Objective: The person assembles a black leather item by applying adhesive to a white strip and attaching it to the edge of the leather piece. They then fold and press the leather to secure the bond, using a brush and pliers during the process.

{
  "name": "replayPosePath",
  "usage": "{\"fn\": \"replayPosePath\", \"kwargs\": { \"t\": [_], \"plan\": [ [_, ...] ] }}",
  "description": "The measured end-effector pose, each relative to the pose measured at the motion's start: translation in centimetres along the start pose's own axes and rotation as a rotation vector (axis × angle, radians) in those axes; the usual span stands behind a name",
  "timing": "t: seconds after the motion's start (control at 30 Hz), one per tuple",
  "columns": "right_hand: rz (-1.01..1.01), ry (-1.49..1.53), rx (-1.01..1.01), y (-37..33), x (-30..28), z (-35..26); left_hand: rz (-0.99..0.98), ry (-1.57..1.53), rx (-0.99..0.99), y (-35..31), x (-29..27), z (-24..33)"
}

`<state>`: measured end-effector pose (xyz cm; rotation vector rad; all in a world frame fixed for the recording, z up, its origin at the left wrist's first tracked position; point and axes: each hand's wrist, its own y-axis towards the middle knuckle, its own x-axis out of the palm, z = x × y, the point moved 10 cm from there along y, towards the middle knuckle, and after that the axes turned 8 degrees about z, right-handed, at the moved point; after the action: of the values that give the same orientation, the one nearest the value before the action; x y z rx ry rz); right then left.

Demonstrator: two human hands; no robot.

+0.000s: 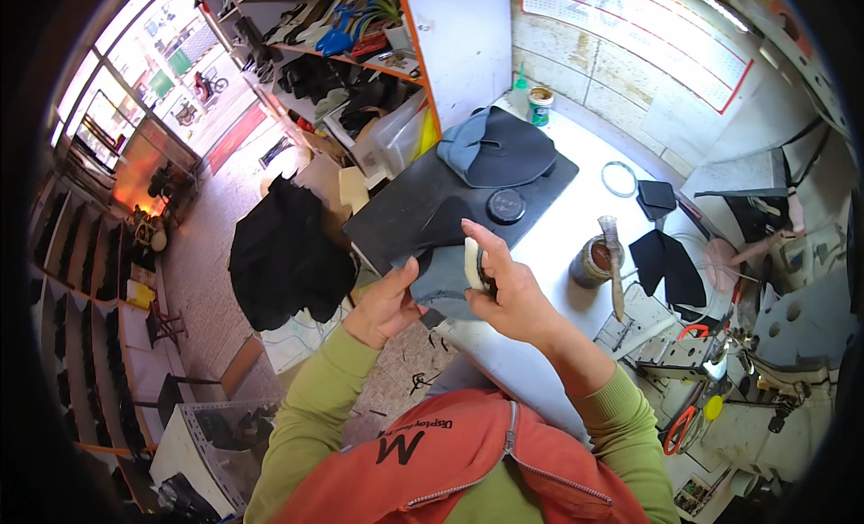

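Note:
My left hand [385, 308] grips the edge of a grey-blue piece of leather or similar sheet [441, 270], thumb on top, above the near edge of a black board [387, 225]. In my right hand [517, 299] is a small pad with a whitish face [472, 261] and a dark back, held against or just over that piece. My index finger reaches up along the pad, and the fingers partly hide it. A round black lid [507, 206] lies on the board. Behind it sit stacked dark and blue-grey cut pieces [517, 150].
Right of the board, a brown-stained jar [589, 265] stands on the white table with a brush [612, 272] across it. Black pieces [668, 267], a tape roll [619, 178] and red-handled scissors [681, 429] lie farther right. Black cloth [290, 254] hangs at left; shelves [346, 60] stand behind.

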<state>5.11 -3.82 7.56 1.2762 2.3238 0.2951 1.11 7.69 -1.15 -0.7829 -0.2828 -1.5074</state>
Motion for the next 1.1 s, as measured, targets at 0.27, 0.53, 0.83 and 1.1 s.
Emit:
{"fn": "replayPosePath", "kwargs": {
  "t": [0.27, 0.53, 0.83, 1.1],
  "plan": [
    [0.264, -0.591, -0.289, -4.0, -9.1, -7.5, -0.032, -0.171, 0.010, 2.8, 6.0, -1.0],
    [0.308, -1.128, -0.094, -8.9, -16.6, 2.8, -0.080, -0.195, 0.084, 4.8, 7.0, -0.7],
    [0.616, -0.433, -0.017, -10.0, -18.2, 6.4, -0.014, -0.321, -0.001, 6.9, 4.7, -2.3],
    [0.759, -0.150, -0.073, -8.7, -20.6, 0.4, 0.097, -0.330, 0.031, 7.0, 2.1, -3.2]
  ]
}}
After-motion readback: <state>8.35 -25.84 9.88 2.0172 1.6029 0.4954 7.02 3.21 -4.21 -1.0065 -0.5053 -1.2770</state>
